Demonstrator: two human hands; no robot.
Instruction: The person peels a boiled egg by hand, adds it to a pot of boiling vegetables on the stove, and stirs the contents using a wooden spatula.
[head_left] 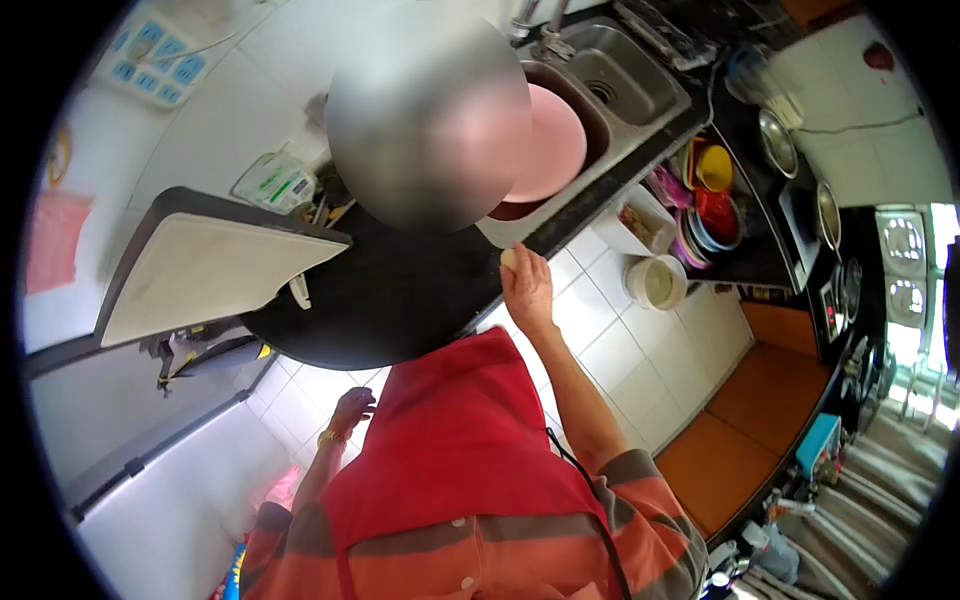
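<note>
My right hand (527,287) is closed around a small pale, rounded object (509,260) at the edge of the black countertop (400,290); its exact kind is too small to tell. My left hand (352,408) hangs low beside the red apron (450,420), below the counter's rounded end, fingers loosely bent and apart, with nothing seen in it. Ahead of my right hand, a large pink basin (550,145) sits in the near bowl of the sink (630,85). A blurred round patch covers part of the basin and the counter behind it.
A whitish board with a dark edge (200,280) stands at the left of the counter, near a plastic pack (275,182). To the right are a white bin (635,220), a white bucket (657,283) and stacked colourful bowls (715,220). Orange cabinet doors (730,430) line the lower right.
</note>
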